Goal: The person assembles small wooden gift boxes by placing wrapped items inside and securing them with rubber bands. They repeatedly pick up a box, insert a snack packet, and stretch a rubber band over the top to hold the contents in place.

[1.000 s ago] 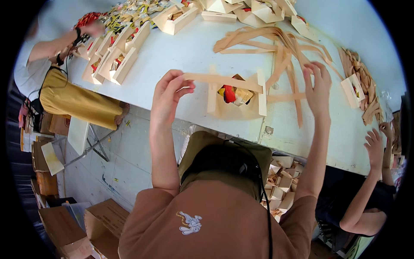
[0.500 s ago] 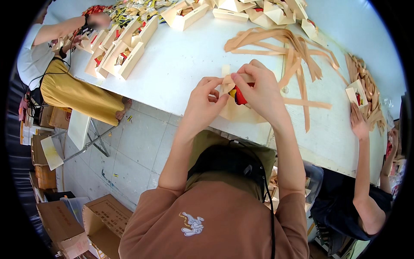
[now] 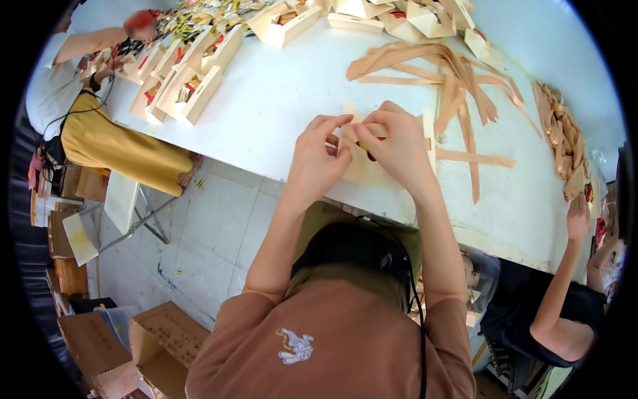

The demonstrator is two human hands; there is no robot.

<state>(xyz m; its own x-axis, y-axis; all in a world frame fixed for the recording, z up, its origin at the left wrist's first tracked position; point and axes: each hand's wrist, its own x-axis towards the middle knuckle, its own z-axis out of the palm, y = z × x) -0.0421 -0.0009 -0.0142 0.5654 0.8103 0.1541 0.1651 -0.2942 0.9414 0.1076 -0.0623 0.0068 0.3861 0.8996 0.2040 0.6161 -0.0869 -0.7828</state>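
Note:
A cream paper box (image 3: 364,174) lies at the table's near edge in front of me, its flaps partly folded. My left hand (image 3: 321,151) curls its fingers and thumb around the box's left side. With bent fingers and thumb, my right hand (image 3: 401,147) grips a flap at the top of the box. Only a small dark red and yellow bit of the contents shows under the right hand; the rest is hidden. A box panel (image 3: 428,136) stands up just right of that hand.
Tan ribbon strips (image 3: 458,83) lie right of the box, with a ribbon bundle (image 3: 561,130) at the table's right side. Filled open boxes (image 3: 189,93) stand at the far left, others at the back. Co-workers are at left and right; cardboard boxes (image 3: 163,339) sit on the floor.
My right hand has shifted over the box, covering most of the red and yellow contents, and a panel has risen beside it. The right co-worker's hand has moved farther right with a box.

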